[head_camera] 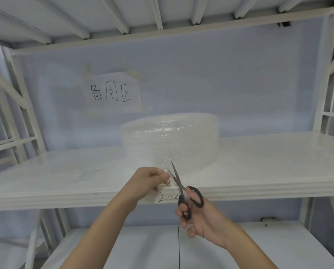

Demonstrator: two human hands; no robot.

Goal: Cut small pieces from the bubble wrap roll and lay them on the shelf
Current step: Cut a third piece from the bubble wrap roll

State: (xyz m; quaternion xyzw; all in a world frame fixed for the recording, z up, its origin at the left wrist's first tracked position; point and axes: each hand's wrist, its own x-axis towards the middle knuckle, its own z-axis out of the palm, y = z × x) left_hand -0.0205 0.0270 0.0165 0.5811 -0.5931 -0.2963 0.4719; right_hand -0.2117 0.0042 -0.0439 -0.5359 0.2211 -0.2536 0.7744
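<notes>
The bubble wrap roll (170,140) stands on the white shelf (259,162), its loose end drawn toward the front edge. There the left hand (148,181) pinches the sheet between curled fingers, just left of the scissors (181,188). The right hand (199,216) grips the black handles, blades parted and angled up into the wrap. The film looks clear, pale and bubbled. A handwritten paper sign (113,93) hangs behind.

1 head-worn view faces forward and slightly down, close to the white shelf (259,162) edge.
</notes>
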